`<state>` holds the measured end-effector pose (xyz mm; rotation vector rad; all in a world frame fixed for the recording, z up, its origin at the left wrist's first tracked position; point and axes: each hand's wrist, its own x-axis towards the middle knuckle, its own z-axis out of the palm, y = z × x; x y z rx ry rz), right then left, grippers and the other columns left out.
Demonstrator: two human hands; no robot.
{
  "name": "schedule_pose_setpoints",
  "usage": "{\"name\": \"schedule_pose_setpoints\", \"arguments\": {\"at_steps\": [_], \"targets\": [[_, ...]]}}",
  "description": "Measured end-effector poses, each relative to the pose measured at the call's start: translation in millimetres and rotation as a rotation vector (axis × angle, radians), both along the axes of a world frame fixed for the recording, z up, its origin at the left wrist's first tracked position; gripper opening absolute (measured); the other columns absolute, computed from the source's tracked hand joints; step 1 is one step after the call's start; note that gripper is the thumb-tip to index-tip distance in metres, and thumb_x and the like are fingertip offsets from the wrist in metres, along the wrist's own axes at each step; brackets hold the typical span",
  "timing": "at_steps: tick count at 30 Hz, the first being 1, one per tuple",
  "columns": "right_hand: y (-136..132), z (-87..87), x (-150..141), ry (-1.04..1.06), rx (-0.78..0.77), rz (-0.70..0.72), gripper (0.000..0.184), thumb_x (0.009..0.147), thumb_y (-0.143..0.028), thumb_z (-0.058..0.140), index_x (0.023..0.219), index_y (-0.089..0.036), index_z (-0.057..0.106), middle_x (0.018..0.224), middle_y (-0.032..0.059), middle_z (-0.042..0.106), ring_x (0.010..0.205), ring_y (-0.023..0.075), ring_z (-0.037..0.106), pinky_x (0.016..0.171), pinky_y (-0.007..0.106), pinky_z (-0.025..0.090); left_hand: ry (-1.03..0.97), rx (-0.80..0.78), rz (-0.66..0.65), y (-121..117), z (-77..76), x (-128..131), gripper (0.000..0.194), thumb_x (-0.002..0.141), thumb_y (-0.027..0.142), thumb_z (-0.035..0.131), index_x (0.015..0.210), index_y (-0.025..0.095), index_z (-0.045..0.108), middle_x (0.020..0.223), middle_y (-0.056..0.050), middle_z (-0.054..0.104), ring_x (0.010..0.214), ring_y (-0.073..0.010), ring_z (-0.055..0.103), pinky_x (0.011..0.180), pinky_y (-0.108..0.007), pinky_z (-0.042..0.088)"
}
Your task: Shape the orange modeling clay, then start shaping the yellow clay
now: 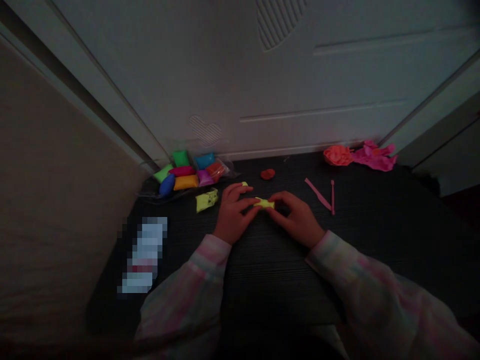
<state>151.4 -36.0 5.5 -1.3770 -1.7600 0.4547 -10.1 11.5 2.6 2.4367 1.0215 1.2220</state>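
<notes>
My left hand point(235, 212) and my right hand point(296, 217) meet over the dark table, both pinching one small piece of yellow modelling clay point(265, 203) between thumbs and forefingers. The piece looks stretched sideways, with uneven ends. Another bit of yellow clay point(244, 186) shows beside the raised fingers of my left hand, partly hidden by them. Left of that hand lies an opened yellow clay packet point(206, 200). Beyond my hands a small red lump of clay point(267, 174) rests on the table.
Coloured clay packets point(185, 181) sit in a clear bag at the back left. Two pink modelling tools point(318, 195) lie to the right. Orange point(338, 155) and pink crumpled pieces point(376, 156) are at the back right. A blurred-out phone-like rectangle point(146, 255) lies left; a white panel point(281, 85) stands behind.
</notes>
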Motion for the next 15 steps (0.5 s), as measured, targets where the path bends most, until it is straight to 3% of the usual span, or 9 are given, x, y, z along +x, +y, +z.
{"name": "schedule_pose_setpoints", "arguments": {"at_steps": [15], "targets": [[0.2, -1.8, 2.0, 0.065, -0.036, -0.002, 0.014, 0.072, -0.024, 0.054, 0.085, -0.018, 0.052, 0.075, 0.0016, 0.055, 0.067, 0.0123, 0.053, 0.061, 0.026, 0.044, -0.008, 0.049, 0.016, 2.4, 1.6, -4.2, 0.013, 0.066, 0.027, 0.062, 0.077, 0.021, 0.065, 0.094, -0.004, 0.059, 0.098, -0.0186, 0.045, 0.086, -0.040, 0.038]]}}
